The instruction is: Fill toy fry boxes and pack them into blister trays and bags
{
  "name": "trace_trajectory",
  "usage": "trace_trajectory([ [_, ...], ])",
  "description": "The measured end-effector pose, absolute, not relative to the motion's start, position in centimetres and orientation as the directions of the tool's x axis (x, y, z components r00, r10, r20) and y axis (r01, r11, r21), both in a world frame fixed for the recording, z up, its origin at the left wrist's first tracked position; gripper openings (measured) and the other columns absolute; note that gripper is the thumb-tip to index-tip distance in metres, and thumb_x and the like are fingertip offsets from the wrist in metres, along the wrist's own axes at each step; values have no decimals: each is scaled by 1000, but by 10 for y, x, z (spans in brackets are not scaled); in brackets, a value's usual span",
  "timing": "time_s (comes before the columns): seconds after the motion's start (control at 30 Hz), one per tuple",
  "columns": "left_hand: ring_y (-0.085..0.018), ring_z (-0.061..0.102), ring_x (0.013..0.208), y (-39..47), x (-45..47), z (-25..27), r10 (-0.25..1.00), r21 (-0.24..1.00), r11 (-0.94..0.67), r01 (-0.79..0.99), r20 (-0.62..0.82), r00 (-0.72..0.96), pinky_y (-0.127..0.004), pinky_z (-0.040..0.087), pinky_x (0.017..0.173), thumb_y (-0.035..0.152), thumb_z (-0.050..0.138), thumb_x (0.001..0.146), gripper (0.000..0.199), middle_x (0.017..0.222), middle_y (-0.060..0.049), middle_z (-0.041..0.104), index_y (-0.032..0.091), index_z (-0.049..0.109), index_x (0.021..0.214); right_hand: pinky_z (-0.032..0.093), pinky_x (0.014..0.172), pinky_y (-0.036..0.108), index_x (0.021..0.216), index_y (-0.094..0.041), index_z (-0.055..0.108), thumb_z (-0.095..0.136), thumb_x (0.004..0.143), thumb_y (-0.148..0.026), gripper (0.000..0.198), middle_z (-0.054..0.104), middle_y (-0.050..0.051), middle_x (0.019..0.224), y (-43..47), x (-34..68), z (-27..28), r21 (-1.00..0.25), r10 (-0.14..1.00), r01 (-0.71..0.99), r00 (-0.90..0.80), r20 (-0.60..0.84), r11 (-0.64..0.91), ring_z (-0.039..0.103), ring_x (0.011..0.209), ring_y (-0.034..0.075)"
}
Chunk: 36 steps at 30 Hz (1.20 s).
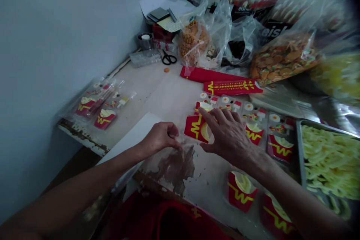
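Note:
My left hand (161,137) is closed, thumb and fingertips pinched at the near left end of a clear plastic packet; the film is faint there. In that packet a red carton (192,127) with a yellow zigzag and a pale yellow piece lies on the table. My right hand (227,129) reaches over the packet's right side with its fingers stretched out, thumb apart, and covers part of it. Beyond and beside this hand lie several similar packets, one with a red carton (281,148) in it. Nearer me is another packed red carton (242,191).
A metal tray (299,153) of pale yellow strips stands at the right. Flat red cartons (233,87) lie behind my hands. Finished-looking packets (105,118) are at the left edge. Scissors (168,58), a clear box (144,58) and bags of snack pieces (284,58) crowd the back.

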<state>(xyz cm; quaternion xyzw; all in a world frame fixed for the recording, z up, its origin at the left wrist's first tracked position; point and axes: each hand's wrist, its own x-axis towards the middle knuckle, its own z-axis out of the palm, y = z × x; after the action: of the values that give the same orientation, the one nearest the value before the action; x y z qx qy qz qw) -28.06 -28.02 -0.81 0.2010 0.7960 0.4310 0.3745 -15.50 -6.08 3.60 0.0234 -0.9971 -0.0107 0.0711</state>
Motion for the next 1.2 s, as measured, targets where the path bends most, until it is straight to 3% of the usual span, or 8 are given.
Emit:
trace_trajectory([
  [0.1,-12,59,62,-278,-291,-12,649,893,423,-150,-415,-637,-23,45,57,23,96,39,61,67,6,63,20,54,83,35,97,48,154,-19,30,83,71,-49,103,55,16,129,-63,-153,26,-10,-14,-16,-987,159,1000,46,116,36],
  [0.27,-10,58,59,-281,-301,-18,619,910,325,-258,-410,-669,-24,48,57,20,92,49,53,68,5,61,19,52,85,37,98,48,152,-19,36,84,67,-46,101,58,13,126,-67,-150,17,-124,-102,-106,-994,40,987,49,112,34],
  [0.5,-10,57,62,-279,-307,-15,612,889,421,-178,-423,-669,-23,47,60,25,93,48,50,69,4,62,16,62,86,40,101,49,147,-22,45,87,58,-42,100,58,11,129,-63,-157,16,-354,-269,-205,-953,-141,912,51,115,33],
  [0.7,-12,62,69,-285,-311,-16,649,820,505,-269,-566,-508,-25,47,68,27,92,50,47,73,1,67,16,72,91,41,99,45,149,-23,45,87,59,-36,101,57,10,129,-64,-157,10,-408,-336,-271,-937,-96,872,51,114,30],
  [0.87,-17,69,85,-293,-320,-8,771,804,550,-226,-593,-233,-28,50,80,31,85,65,42,93,-7,77,19,76,104,41,94,48,151,-19,42,85,63,-49,102,59,13,124,-91,-143,6,-314,-290,-258,-955,-60,914,51,110,33],
  [1.03,-23,72,87,-277,-322,4,820,809,566,-161,-572,8,-32,53,80,16,86,55,62,92,-8,78,21,73,115,40,94,48,152,-17,39,83,65,-48,103,59,14,127,-125,-120,3,-315,-185,-164,-982,-35,935,49,113,34],
  [1.13,-22,72,79,-263,-312,11,834,833,551,-41,-551,12,-32,54,74,9,80,55,82,85,-4,78,22,62,134,43,91,46,150,-18,40,82,64,-48,100,59,14,127,-150,-110,4,-332,-82,-53,-994,-73,942,50,111,34],
  [1.2,-22,72,83,-261,-301,16,895,891,446,90,-440,-74,-33,54,77,7,74,60,84,99,-6,77,24,56,141,44,88,45,149,-18,41,81,65,-52,99,58,15,127,-164,-111,2,-330,18,47,-996,-92,943,51,109,33],
])
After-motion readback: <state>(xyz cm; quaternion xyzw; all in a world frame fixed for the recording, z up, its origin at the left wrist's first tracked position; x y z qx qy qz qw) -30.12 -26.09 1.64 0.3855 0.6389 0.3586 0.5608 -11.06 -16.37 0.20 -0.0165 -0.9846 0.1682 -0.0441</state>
